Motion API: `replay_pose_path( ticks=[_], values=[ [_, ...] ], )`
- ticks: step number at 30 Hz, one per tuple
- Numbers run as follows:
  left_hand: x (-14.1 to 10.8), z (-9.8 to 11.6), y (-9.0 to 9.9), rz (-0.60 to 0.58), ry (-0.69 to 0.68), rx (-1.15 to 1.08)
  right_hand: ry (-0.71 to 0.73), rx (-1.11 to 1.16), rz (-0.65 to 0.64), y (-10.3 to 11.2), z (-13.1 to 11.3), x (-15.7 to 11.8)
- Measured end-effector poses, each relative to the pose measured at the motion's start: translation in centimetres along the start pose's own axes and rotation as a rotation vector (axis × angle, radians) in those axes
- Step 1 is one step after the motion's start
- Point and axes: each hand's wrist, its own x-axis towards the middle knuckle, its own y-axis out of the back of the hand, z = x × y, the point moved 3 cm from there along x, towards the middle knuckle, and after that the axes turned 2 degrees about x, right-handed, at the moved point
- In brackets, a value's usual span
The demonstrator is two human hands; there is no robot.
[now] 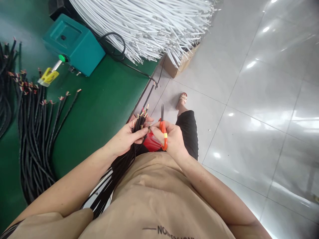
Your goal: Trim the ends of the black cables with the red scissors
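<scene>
My left hand (129, 136) is closed round a bundle of black cables (124, 164). Short coloured wire ends stick out at the top of the bundle, and its lengths run down over my lap to the left. Close beside it, my right hand (171, 136) holds orange-handled scissors (163, 127), their dark blades together and pointing away from me. The thumb and finger of that hand meet at the end of one cable at the bundle's right side. What exactly they pinch there is too small to make out.
On the green table (99, 106) lie more black cables (37, 142) with bared coloured ends. A teal box-shaped device (74, 46) with a yellow clip (50, 76) stands behind them. White cables (139, 26) overhang the table's far edge above a cardboard box (174, 66). Grey floor tiles (236, 132) extend rightward.
</scene>
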Motion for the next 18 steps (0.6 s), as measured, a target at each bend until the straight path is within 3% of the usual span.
replay_pose_path(
  ticks=[8, 18],
  values=[
    [-0.1, -0.1, 0.1, -0.001, -0.025, 0.077, -0.024, 0.096, 0.006, 0.7, -1.2, 0.2],
    [-0.2, -0.2, 0.0, -0.002, -0.040, 0.133, -0.026, 0.094, -0.143, 0.7, -1.0, 0.9]
  ],
)
